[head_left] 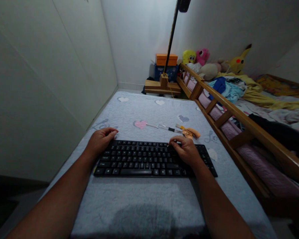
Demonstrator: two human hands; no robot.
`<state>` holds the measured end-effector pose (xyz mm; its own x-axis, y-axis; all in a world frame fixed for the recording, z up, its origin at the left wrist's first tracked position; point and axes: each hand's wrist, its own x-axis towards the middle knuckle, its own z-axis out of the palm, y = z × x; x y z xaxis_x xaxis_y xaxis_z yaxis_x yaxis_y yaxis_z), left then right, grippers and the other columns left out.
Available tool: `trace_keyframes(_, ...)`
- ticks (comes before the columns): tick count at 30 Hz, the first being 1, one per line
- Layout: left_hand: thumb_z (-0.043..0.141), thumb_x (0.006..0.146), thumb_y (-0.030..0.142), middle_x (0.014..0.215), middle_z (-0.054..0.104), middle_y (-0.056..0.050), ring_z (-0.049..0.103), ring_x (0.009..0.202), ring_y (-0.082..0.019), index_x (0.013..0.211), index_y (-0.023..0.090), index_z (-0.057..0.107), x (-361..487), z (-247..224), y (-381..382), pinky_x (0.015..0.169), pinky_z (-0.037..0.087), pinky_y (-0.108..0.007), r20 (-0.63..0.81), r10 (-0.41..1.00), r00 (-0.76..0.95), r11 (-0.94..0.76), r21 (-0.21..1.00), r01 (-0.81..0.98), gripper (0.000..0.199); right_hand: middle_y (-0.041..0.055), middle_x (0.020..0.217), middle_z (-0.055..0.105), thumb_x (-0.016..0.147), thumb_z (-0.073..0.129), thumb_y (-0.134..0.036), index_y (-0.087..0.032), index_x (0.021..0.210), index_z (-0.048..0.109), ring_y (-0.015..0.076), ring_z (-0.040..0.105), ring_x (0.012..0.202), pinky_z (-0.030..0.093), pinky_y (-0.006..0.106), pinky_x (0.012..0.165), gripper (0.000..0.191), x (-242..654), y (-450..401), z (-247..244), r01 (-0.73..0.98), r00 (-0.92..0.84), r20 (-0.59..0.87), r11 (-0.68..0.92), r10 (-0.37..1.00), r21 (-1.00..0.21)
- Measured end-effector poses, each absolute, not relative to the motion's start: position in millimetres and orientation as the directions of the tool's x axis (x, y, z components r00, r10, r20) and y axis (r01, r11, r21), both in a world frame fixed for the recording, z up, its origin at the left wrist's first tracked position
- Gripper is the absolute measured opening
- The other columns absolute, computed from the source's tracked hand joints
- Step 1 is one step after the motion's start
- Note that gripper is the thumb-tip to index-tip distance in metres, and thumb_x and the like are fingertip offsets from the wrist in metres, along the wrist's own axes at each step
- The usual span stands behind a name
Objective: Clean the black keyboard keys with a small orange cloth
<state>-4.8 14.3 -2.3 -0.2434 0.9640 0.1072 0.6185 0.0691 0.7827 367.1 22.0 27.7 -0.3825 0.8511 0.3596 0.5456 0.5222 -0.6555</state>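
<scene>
A black keyboard [139, 159] lies flat on the pale blue quilted cover. At its upper left corner is my left hand [101, 141], fingers curled and drawn near the thumb; what they hold, if anything, is hidden. My right hand [186, 150] is over the right part of the keyboard, thumb and fingers pinched low by the top row. Whatever is between those fingertips is too small to name. Just beyond the right hand lie an orange cloth [190, 132], a small brush with yellowish bristles [179, 126] and a thin wire tool with a black grip [171, 129].
The cover [129, 205] has printed hearts. A wooden bed rail [226, 108] runs along the right, with clothes and plush toys [201, 56] behind it. A wooden stand [161, 86] with a black pole and an orange box [166, 59] are at the far end. A pale wall panel [52, 83] borders the left.
</scene>
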Motion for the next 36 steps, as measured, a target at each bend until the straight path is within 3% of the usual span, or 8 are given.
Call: trace_keyframes(36,0.058,0.075,0.051,0.091,0.078,-0.005,0.070,0.089,-0.028,0.090,0.020,0.076,-4.0,-1.2,13.6,0.086,0.052,-0.038,0.101,0.967,-0.236,0.068,0.786,0.615,0.039,0.0032,0.079,0.074,0.086,0.057,-0.017,-0.022,0.078,0.069,0.0202,0.068,0.077,0.050,0.033,0.078,0.016,365.2,21.0,30.3,0.547,-0.380,0.347,0.511,0.857,-0.663)
